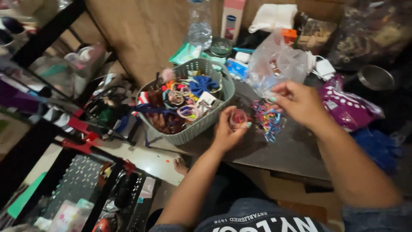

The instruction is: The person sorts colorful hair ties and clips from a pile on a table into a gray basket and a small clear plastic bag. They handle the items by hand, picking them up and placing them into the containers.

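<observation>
My left hand [227, 129] pinches a small pink hair tie [238, 118] just above the dark table [296, 150]. My right hand [298, 103] grips the lower edge of a clear plastic bag [274, 64] that stands crumpled over the table. Between the two hands lies a heap of small colourful elastic bands [266, 118]. To the left of my left hand stands a grey-green woven basket [214, 118] filled with hair ties, scrunchies and a blue bow [201, 83].
A clear water bottle [199, 25], a round dark tin [221, 46], a white and pink carton [232, 19] and folded white cloth [272, 16] stand behind the basket. A purple dotted pouch [347, 107] lies right. A black rack [86, 141] with clutter fills the left.
</observation>
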